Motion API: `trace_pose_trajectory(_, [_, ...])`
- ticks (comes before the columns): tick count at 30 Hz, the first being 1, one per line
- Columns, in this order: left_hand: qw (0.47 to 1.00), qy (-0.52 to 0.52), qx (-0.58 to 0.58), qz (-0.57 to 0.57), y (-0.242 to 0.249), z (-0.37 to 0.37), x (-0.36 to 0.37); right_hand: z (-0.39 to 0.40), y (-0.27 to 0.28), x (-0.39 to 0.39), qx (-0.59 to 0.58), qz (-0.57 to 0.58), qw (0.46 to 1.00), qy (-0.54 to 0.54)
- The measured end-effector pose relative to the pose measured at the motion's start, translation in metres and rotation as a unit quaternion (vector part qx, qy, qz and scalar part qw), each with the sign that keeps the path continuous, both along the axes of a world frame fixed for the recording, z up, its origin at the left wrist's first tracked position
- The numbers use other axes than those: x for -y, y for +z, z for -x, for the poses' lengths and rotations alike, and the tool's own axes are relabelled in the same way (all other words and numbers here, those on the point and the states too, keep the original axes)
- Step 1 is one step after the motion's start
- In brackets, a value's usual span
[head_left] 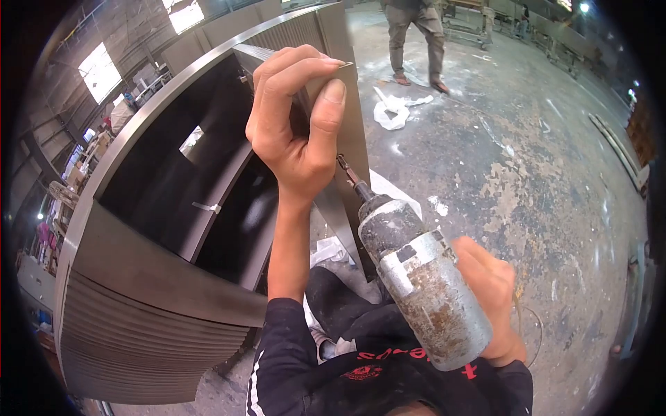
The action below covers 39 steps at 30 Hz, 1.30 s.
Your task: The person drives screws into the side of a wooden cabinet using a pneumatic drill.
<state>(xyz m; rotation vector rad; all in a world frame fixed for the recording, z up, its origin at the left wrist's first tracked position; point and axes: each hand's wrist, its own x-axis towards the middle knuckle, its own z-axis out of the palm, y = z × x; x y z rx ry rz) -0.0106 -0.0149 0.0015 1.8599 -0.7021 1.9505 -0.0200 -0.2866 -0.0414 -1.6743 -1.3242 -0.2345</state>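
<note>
My left hand (295,121) is raised in front of the upper corner of a dark metal cabinet (104,239), its fingers curled toward the thumb. A small pointed sliver shows at the index fingertip; I cannot make out whether it is a screw or a nail. In my right hand (489,284) is a worn, grey impact driver (433,295), its handle hidden behind the tool body. The driver's bit points up and left, close to the cabinet's narrow side panel (350,142), below my left hand. Whether the tip touches the panel cannot be told.
A thin hose (538,326) curves beside my right wrist. White wrapping (392,114) lies on the stained concrete floor (485,166). Another person (416,38) stands beyond it. Long bars (617,152) lie at the far right, and cluttered shelving (76,163) stands behind the cabinet.
</note>
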Motion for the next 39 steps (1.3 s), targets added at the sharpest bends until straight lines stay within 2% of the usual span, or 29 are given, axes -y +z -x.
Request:
trace_pose_trajectory(4, [0.997,-0.045,0.023,0.052,0.002,-0.003,0.007,0.003,0.004,0.003,-0.028,0.012,0.999,0.021])
trace_pose_trajectory(8, [0.999,0.014,-0.012,0.035,0.004,0.011,0.009,-0.013,-0.027,0.016,-0.031,-0.05,0.998,0.039])
trace_pose_trajectory(10, [0.998,0.028,-0.037,0.038,0.006,0.019,0.013,-0.024,-0.047,0.029,-0.045,-0.077,0.996,0.014])
trace_pose_trajectory(13, [0.992,0.102,-0.076,-0.018,0.01,0.032,0.016,-0.048,-0.093,0.046,-0.1,-0.092,0.98,-0.147])
trace_pose_trajectory(15, [0.988,0.134,-0.079,-0.016,0.012,0.032,0.02,-0.075,-0.139,0.059,-0.123,-0.028,0.954,-0.271])
trace_pose_trajectory(18, [0.984,0.155,-0.083,0.001,0.008,0.036,0.026,-0.112,-0.229,0.082,-0.162,0.102,0.897,-0.399])
trace_pose_trajectory(21, [0.985,0.152,-0.078,0.01,0.005,0.036,0.025,-0.135,-0.331,0.104,-0.201,0.213,0.835,-0.466])
trace_pose_trajectory(24, [0.981,0.186,-0.056,0.012,0.002,0.035,0.03,-0.145,-0.446,0.135,-0.218,0.296,0.812,-0.453])
trace_pose_trajectory(28, [0.979,0.201,-0.03,-0.009,-0.001,0.029,0.029,-0.12,-0.552,0.172,-0.181,0.404,0.794,-0.417])
trace_pose_trajectory(31, [0.98,0.193,-0.035,0.003,-0.004,0.025,0.028,-0.089,-0.565,0.186,-0.285,0.396,0.808,-0.331])
trace_pose_trajectory(34, [0.985,0.17,-0.03,0.024,-0.009,0.019,0.025,-0.086,-0.65,0.194,-0.225,0.317,0.844,-0.368])
trace_pose_trajectory(35, [0.986,0.162,-0.024,0.027,-0.009,0.017,0.024,-0.077,-0.624,0.19,-0.195,0.333,0.828,-0.406])
trace_pose_trajectory(38, [0.988,0.152,-0.026,0.019,-0.007,0.017,0.022,-0.086,-0.606,0.173,-0.191,0.366,0.791,-0.452])
trace_pose_trajectory(39, [0.988,0.148,-0.029,0.018,-0.008,0.018,0.022,-0.097,-0.579,0.156,-0.255,0.308,0.793,-0.46])
